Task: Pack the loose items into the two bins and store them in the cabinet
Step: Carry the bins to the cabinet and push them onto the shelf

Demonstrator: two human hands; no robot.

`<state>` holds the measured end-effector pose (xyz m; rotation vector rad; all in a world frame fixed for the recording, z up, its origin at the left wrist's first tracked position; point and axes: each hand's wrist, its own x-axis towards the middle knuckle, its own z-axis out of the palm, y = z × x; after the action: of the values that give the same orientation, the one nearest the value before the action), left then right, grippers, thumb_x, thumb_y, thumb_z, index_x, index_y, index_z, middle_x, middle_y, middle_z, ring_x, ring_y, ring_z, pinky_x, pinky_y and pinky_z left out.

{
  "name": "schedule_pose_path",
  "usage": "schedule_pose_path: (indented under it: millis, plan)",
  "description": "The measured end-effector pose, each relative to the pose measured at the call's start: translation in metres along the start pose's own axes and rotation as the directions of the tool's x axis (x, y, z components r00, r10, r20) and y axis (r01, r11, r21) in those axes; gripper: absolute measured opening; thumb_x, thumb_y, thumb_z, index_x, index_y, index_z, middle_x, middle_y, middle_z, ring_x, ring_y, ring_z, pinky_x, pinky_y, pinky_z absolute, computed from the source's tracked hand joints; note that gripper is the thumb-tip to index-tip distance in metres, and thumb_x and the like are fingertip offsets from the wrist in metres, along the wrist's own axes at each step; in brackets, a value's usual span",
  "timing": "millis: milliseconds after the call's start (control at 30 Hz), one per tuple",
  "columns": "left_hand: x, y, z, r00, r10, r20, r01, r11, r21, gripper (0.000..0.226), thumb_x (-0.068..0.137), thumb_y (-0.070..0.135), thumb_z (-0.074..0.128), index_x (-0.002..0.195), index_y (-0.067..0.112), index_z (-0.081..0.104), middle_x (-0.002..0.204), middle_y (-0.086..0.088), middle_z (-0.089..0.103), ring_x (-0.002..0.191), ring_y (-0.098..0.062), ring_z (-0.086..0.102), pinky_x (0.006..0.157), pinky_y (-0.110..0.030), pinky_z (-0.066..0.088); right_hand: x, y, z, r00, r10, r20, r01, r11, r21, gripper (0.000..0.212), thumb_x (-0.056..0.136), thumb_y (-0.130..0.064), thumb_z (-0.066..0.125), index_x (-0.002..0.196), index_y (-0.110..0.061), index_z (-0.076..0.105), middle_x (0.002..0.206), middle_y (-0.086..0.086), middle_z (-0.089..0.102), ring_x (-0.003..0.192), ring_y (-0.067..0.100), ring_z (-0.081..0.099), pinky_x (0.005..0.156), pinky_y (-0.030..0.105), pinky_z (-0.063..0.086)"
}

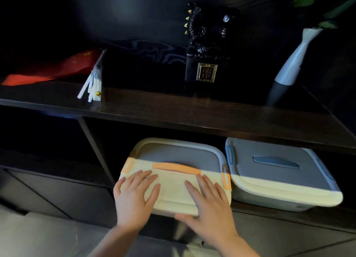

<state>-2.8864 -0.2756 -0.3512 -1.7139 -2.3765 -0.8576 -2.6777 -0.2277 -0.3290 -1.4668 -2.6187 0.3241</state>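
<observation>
Two lidded white bins sit side by side in the open cabinet compartment. The left bin (173,195) has an orange handle and orange clips; its front part sticks out of the shelf. My left hand (134,197) and my right hand (208,204) lie flat on its lid with fingers straight and spread, the right thumb at the lid's front edge. The right bin (279,172) has a blue handle and blue clips, and no hand touches it.
The dark wooden cabinet top (173,106) carries red flags on white sticks (92,83), a black dragon statue (206,45) and a white-and-grey vase (289,70) with green leaves. A vertical divider (96,149) borders the compartment on the left. Grey floor lies below.
</observation>
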Motion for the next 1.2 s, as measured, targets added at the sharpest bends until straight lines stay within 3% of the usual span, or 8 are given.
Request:
schedule_pose_path:
  millis: [167, 333, 567, 700, 800, 900, 1033, 1200]
  plan:
    - [0.035, 0.008, 0.012, 1.0, -0.001, 0.024, -0.001, 0.999, 0.053, 0.036, 0.087, 0.049, 0.039, 0.1, 0.037, 0.07, 0.109, 0.018, 0.066, 0.11, -0.009, 0.058, 0.101, -0.045, 0.032, 0.02, 0.009, -0.005, 1.0, 0.011, 0.016, -0.011, 1.0, -0.013, 0.088, 0.074, -0.089, 0.02, 0.149, -0.045, 0.011, 0.162, -0.005, 0.006, 0.149, 0.017, 0.001, 0.118, 0.037, 0.0]
    - [0.061, 0.021, 0.025, 0.994, -0.023, 0.104, 0.008, 0.99, 0.142, 0.042, 0.084, 0.049, 0.036, 0.078, 0.027, 0.07, 0.086, 0.003, 0.068, 0.09, -0.026, 0.061, 0.096, -0.046, 0.035, 0.044, 0.027, -0.017, 1.0, 0.027, 0.011, -0.027, 0.998, -0.057, 0.094, 0.066, -0.093, 0.014, 0.146, -0.044, 0.026, 0.155, -0.007, 0.029, 0.136, 0.019, 0.036, 0.11, 0.041, 0.022]
    - [0.073, 0.031, 0.027, 0.964, -0.054, 0.26, -0.008, 0.973, 0.23, 0.04, 0.093, 0.049, 0.037, 0.118, 0.029, 0.06, 0.139, -0.002, 0.048, 0.128, -0.028, 0.038, 0.106, -0.046, 0.018, 0.073, 0.05, -0.023, 0.996, -0.004, 0.086, 0.006, 1.0, -0.016, 0.085, 0.074, -0.083, 0.041, 0.148, -0.049, 0.014, 0.161, -0.012, 0.005, 0.148, 0.011, 0.007, 0.12, 0.04, 0.01]
    - [0.068, 0.021, 0.026, 0.947, 0.001, 0.322, -0.069, 0.978, 0.199, 0.052, 0.092, 0.057, 0.025, 0.111, 0.024, 0.061, 0.128, -0.004, 0.054, 0.126, -0.028, 0.04, 0.109, -0.046, 0.016, 0.049, 0.047, -0.011, 0.993, 0.002, -0.119, 0.003, 0.999, 0.037, 0.066, 0.086, -0.067, 0.044, 0.145, -0.038, 0.032, 0.152, -0.01, 0.035, 0.138, 0.016, 0.035, 0.111, 0.038, 0.026]
    - [0.032, 0.019, 0.031, 0.972, 0.108, 0.211, -0.119, 0.992, 0.043, 0.06, 0.088, 0.056, 0.024, 0.131, 0.023, 0.05, 0.137, 0.0, 0.049, 0.134, -0.026, 0.033, 0.113, -0.044, 0.009, -0.006, 0.06, 0.019, 0.95, 0.03, -0.312, 0.042, 0.974, 0.221, 0.05, 0.091, -0.033, 0.06, 0.139, -0.026, 0.046, 0.15, -0.01, 0.036, 0.142, 0.011, 0.027, 0.116, 0.029, 0.018]
    - [-0.015, 0.036, 0.036, 0.979, 0.123, 0.163, -0.099, 0.984, -0.146, 0.066, 0.087, 0.047, 0.039, 0.148, 0.026, 0.024, 0.158, 0.003, 0.015, 0.147, -0.02, 0.004, 0.115, -0.032, 0.004, -0.059, 0.084, 0.053, 0.975, 0.144, -0.168, -0.089, 0.951, 0.297, 0.048, 0.088, -0.016, 0.059, 0.133, -0.029, 0.053, 0.148, -0.02, 0.031, 0.142, 0.007, 0.025, 0.116, 0.027, 0.018]
    - [-0.055, 0.065, 0.053, 0.931, 0.111, 0.349, -0.006, 0.958, -0.287, 0.078, 0.087, 0.031, 0.055, 0.148, 0.037, 0.005, 0.154, 0.015, -0.022, 0.142, -0.002, -0.011, 0.117, -0.024, 0.002, -0.08, 0.106, 0.071, 0.965, 0.252, 0.075, -0.263, 0.937, 0.232, 0.057, 0.087, -0.011, 0.052, 0.139, -0.032, 0.044, 0.147, -0.019, 0.032, 0.143, 0.008, 0.024, 0.112, 0.016, 0.007]
    - [-0.078, 0.077, 0.081, 0.827, 0.17, 0.536, -0.013, 0.958, -0.285, 0.064, 0.089, 0.023, 0.05, 0.148, 0.027, 0.026, 0.154, 0.016, 0.01, 0.143, -0.006, 0.012, 0.113, -0.015, 0.001, -0.069, 0.124, 0.07, 0.95, 0.228, 0.213, -0.261, 0.955, 0.141, 0.071, 0.088, -0.013, 0.048, 0.152, -0.023, 0.021, 0.16, -0.005, 0.017, 0.147, 0.012, 0.012, 0.117, 0.021, 0.003]
